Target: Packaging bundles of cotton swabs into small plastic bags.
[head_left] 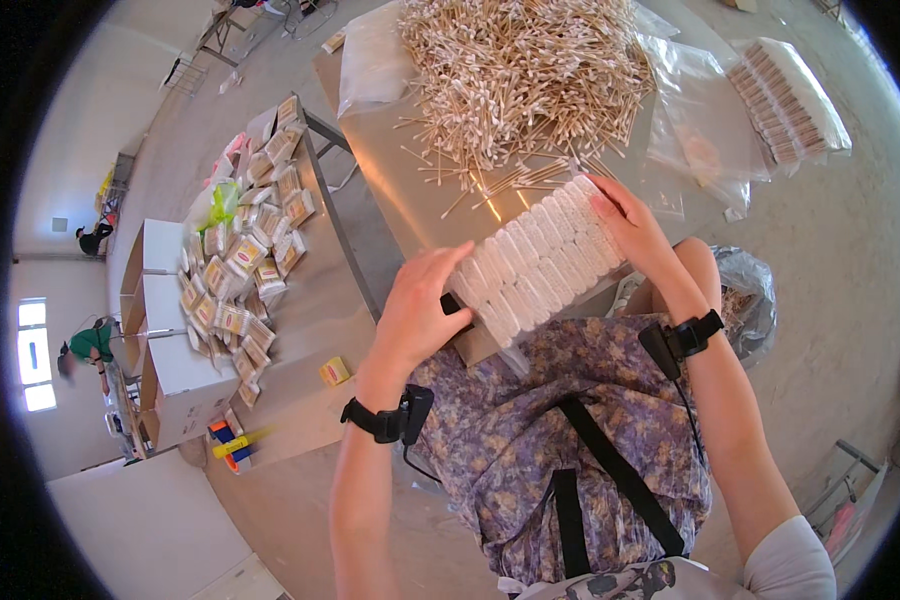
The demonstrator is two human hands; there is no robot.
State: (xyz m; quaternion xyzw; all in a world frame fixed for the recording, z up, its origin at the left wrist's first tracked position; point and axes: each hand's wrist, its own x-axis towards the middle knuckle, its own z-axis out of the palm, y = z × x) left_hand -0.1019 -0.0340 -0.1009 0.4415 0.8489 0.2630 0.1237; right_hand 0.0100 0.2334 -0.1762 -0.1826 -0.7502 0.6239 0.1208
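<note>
Between my two hands is a long block of cotton swab packs (540, 258), several small bundles lined up in two rows with their white tips facing up. My left hand (420, 305) grips its near left end, thumb and fingers on either side of the corner. At the far right end my right hand (635, 228) holds the block, fingers over the corner. The block is tilted, held above my lap at the edge of the metal table (390, 215). A big heap of loose cotton swabs (530, 75) lies on the table just beyond it.
Clear plastic bags (690, 120) and a bagged stack of swab packs (790, 100) lie at the far right. To the left, another table holds many small swab packets (240, 250) beside an open cardboard box (175, 350). A lined bin (745, 300) stands by my right knee. A person in green (90, 343) is far left.
</note>
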